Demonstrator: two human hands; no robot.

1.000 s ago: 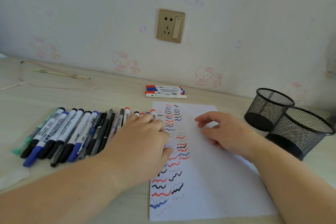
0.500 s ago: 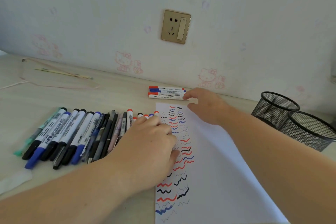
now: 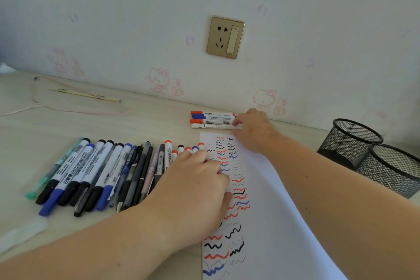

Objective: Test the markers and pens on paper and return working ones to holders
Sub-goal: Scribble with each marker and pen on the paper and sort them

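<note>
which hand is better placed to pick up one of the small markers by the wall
Right. The right hand already has fingertips at the end of the small markers, while the left hand lies over the marker row.

Marker row (image 3: 95,173) left of paper (image 3: 268,211); small markers (image 3: 212,120) behind paper; holders (image 3: 372,154) right.

This is looking like a home, most likely a child's room or study corner. Pale wallpaper (image 3: 318,29) printed with faint pink cartoon cats is covering the wall, and a gold-coloured wall socket with a switch (image 3: 225,37) is sitting in it just above a light wood-grain desk (image 3: 136,125). Two black mesh pen holders (image 3: 372,157) are standing at the desk's right side, and a row of markers and pens (image 3: 102,170) is lying by a scribbled sheet of paper (image 3: 272,223)
</note>
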